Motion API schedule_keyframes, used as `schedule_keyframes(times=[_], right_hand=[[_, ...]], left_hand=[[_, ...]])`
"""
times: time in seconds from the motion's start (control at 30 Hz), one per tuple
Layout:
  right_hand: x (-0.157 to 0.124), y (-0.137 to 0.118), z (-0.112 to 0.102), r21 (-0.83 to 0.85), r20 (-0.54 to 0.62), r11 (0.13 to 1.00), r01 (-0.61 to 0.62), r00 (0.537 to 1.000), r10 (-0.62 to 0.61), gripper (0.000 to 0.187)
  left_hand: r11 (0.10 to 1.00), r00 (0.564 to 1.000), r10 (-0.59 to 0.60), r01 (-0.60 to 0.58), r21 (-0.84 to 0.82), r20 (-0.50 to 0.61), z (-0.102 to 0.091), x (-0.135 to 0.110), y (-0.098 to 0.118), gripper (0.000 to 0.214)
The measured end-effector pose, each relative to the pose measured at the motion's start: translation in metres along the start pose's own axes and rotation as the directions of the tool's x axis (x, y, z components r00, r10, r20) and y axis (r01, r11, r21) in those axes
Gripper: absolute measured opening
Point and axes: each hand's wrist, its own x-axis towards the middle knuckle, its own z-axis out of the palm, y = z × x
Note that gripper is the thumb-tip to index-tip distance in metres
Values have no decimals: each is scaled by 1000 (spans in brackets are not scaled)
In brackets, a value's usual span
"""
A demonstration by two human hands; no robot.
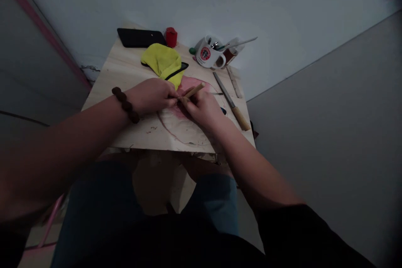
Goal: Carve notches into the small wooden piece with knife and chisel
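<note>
My right hand [203, 108] is closed round a wooden-handled carving tool [195, 90], its handle sticking up and to the right. My left hand [153, 94] has its fingers pinched together at the tool's tip, pressing on a pinkish round workpiece [188, 127] that lies on a small wooden table [125, 79]. A dark bead bracelet [125, 104] circles my left wrist. What the left fingers pinch is too small to make out.
A yellow cloth [161, 60] lies behind my hands. At the back are a black flat case [140, 37], a red cup [171, 37] and a white mug [207, 55] with tools. A wooden-handled file [230, 102] and a ruler [234, 81] lie at the right. A white wall stands behind.
</note>
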Motion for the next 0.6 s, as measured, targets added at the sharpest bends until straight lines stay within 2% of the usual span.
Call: schedule_keyframes(times=[0.3, 0.6], right_hand=[[3, -5, -12, -118, 113, 986, 118, 988, -105, 22], [4, -8, -14, -200, 106, 973, 113, 990, -93, 24]], left_hand=[[999, 999, -22, 21, 29, 37, -3, 0, 4, 34], [1000, 998, -28, 28, 15, 49, -9, -4, 10, 30]])
